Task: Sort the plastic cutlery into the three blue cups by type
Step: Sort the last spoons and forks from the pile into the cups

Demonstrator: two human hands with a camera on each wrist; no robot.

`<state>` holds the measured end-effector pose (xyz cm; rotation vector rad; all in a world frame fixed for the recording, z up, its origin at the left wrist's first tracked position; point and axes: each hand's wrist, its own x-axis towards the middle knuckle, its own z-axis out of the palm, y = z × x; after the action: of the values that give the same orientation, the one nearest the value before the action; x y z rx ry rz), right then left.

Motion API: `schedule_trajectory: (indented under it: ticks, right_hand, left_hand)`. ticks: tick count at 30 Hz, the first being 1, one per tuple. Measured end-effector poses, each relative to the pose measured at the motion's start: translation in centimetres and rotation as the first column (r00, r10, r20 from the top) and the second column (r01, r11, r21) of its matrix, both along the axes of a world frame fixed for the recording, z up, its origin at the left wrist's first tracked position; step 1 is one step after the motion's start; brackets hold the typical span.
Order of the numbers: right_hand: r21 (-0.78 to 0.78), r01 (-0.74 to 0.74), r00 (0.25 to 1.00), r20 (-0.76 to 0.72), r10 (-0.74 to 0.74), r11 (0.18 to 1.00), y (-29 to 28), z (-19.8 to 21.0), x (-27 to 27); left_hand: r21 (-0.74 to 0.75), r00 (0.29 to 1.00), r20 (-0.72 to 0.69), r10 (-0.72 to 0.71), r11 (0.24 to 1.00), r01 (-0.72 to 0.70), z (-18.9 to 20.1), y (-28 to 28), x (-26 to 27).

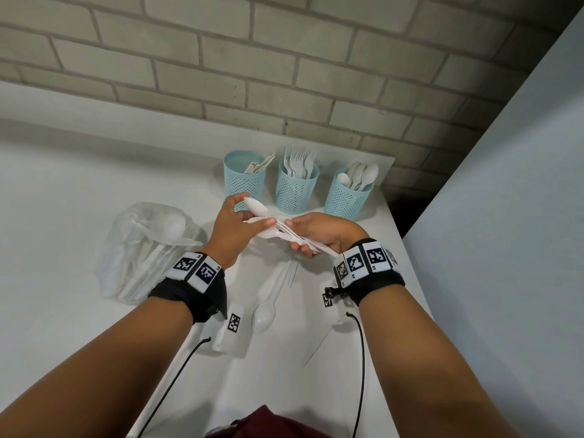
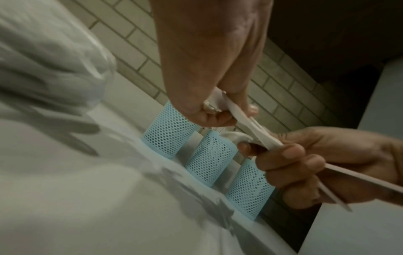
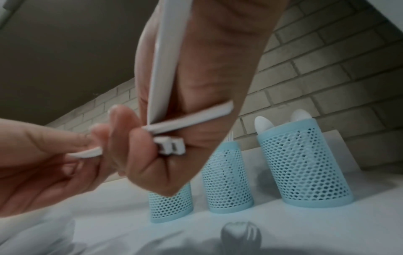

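Fingers of both hands curled round white cutlery bundle (image 1: pixel 278 230); wristband markers unreadable.

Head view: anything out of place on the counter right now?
One white spoon lies loose on the counter below the hands, with a fork beside it, both unsorted. The three cups, knives, forks and spoons, stand upright. Nothing looks spilled or broken.

I noted a crumpled clear plastic bag (image 1: pixel 148 248) on the white counter (image 1: pixel 63 191), a grey brick wall (image 1: pixel 284 58) behind, white panel (image 1: pixel 505 216) rightward.
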<state>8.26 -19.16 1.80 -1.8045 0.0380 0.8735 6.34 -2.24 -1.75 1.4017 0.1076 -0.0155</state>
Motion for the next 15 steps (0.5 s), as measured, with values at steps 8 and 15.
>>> schedule_trajectory:
  ticks: [8, 15]
  right_hand:
    - [0.041, 0.105, 0.969, 0.219, -0.111, 0.994, 2.0, -0.9, -0.6]
    - [0.195, 0.101, 0.982, 0.135, -0.129, 0.976, 1.8, -1.1, -1.2]
  left_hand:
    - [-0.185, 0.995, -0.098, -0.015, 0.983, -0.004, -0.5, -0.6, 0.1]
    - [-0.144, 0.990, -0.128, 0.057, 0.987, -0.076, -0.9, -0.5, 0.4]
